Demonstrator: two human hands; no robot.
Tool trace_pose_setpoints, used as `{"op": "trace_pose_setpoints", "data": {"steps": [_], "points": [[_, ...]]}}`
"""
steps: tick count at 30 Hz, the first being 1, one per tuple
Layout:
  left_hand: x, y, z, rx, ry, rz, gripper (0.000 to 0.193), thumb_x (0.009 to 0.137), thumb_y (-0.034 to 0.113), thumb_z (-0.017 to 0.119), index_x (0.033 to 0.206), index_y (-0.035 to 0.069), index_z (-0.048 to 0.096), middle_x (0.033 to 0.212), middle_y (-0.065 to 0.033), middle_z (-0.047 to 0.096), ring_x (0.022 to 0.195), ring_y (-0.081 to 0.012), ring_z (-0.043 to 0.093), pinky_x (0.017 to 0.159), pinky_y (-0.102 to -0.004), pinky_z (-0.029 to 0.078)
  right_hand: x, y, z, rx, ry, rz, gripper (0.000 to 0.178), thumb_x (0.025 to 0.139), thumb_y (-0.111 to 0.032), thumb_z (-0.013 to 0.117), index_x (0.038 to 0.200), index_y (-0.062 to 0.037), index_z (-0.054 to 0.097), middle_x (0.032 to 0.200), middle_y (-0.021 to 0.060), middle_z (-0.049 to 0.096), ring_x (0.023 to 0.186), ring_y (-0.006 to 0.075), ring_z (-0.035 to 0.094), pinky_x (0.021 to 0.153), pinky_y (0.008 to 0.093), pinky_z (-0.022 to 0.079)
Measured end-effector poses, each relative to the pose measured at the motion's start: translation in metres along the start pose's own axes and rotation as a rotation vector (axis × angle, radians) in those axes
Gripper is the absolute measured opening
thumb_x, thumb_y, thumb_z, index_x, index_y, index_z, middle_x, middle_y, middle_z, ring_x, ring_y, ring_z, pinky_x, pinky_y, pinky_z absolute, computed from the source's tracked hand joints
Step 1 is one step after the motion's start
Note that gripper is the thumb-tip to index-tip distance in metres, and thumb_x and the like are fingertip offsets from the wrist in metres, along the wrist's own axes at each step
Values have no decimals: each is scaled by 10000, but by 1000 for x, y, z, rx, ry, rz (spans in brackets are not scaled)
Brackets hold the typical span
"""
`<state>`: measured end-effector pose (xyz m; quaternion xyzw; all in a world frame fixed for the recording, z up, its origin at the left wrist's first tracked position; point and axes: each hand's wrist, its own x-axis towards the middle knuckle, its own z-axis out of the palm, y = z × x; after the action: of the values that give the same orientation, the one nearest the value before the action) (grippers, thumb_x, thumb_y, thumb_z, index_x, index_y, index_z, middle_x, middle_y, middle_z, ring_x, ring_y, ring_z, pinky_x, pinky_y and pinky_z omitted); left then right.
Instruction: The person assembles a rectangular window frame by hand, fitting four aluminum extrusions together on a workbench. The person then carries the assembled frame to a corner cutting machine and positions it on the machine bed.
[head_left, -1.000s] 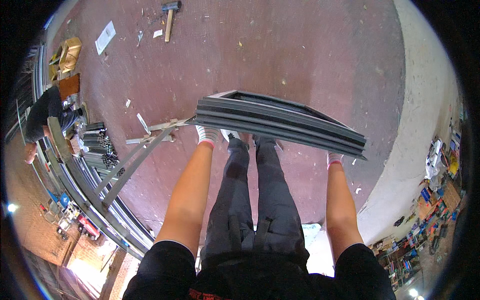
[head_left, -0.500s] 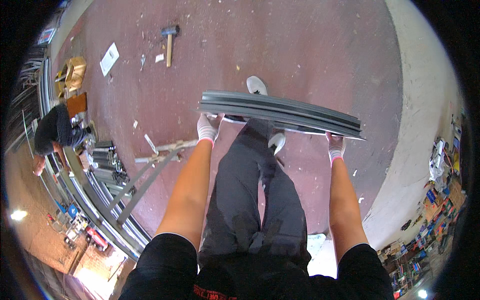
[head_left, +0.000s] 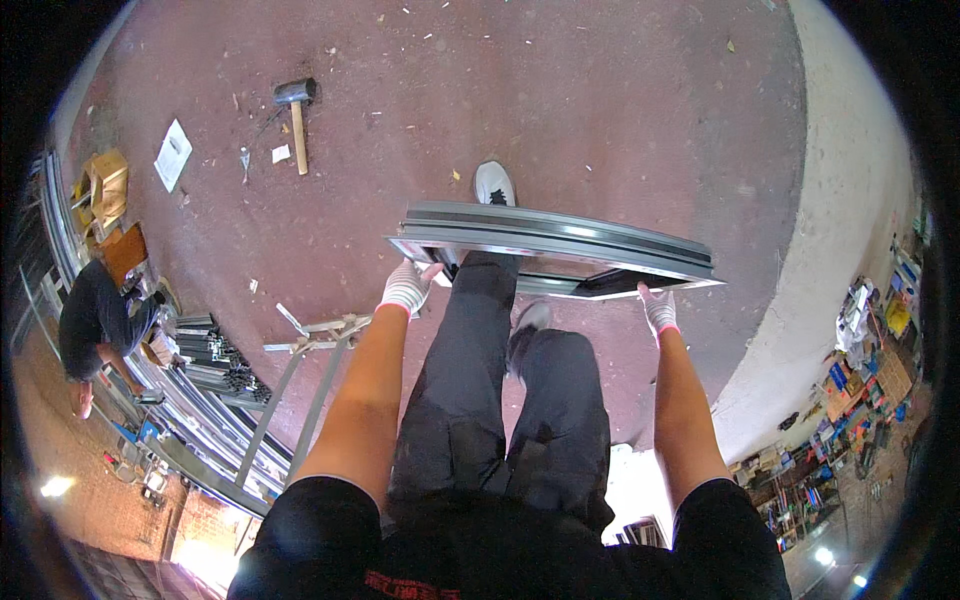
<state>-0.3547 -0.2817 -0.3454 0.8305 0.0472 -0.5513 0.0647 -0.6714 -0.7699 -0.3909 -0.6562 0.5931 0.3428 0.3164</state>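
Note:
A grey metal frame (head_left: 560, 230) with grooved edges, looking like a window frame, is held up crosswise in front of my legs. Its opening shows my trousers and the floor through it. My left hand (head_left: 406, 288), in a pale striped glove with a pink cuff, is closed on the left end, the thumb along the edge. At the right end, my right hand (head_left: 658, 308), gloved alike, grips the near edge; part of its fingers is hidden under the frame. One of my shoes (head_left: 495, 183) shows just beyond the frame.
A mallet (head_left: 298, 120) and a white paper sheet (head_left: 173, 155) lie on the dark red floor. Metal profiles (head_left: 212, 355) are stacked at left, near a crouching person (head_left: 95, 320) and a metal stand (head_left: 270, 420). Clutter (head_left: 840, 390) lines the right wall.
I have stepped forward over the floor. The frame has tilted so that its opening shows more. The mallet and paper sit further left in view.

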Motion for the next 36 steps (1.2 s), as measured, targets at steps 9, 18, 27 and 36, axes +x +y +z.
{"op": "trace_pose_setpoints", "data": {"steps": [9, 18, 27, 36], "points": [[-52, -13, -54, 192, -162, -92, 1097, 887, 823, 493, 1483, -97, 438, 1256, -328, 660, 1205, -416, 648, 1016, -469, 521, -37, -20, -34, 69, -189, -116, 733, 886, -381, 802, 1434, 8, 508, 1315, 219, 670, 1203, 363, 653, 1026, 426, 503], [-153, 12, -134, 49, -142, -66, 917, 885, 784, 547, 1348, -5, 610, 1200, -268, 706, 1141, -410, 676, 982, -486, 521, -127, -55, -109, -326, -214, -96, 824, 918, -669, 620, 1400, -2, 571, 1346, 255, 651, 1290, 401, 604, 1051, 465, 482], [-222, 46, -199, 15, -51, 52, 792, 906, 783, 497, 1278, 118, 712, 1181, -232, 722, 1151, -402, 671, 997, -497, 509, -244, -124, -206, -287, -225, 29, 929, 875, -766, 585, 1376, 16, 603, 1336, 304, 636, 1320, 445, 564, 1100, 485, 437], [-265, 215, -375, 125, 61, 106, 770, 894, 760, 539, 1214, 90, 746, 1165, -220, 734, 1154, -378, 679, 1013, -470, 507, -254, -182, -285, -83, -191, -14, 868, 959, -753, 433, 1361, -7, 623, 1349, 305, 623, 1339, 436, 543, 1084, 479, 433]]}}
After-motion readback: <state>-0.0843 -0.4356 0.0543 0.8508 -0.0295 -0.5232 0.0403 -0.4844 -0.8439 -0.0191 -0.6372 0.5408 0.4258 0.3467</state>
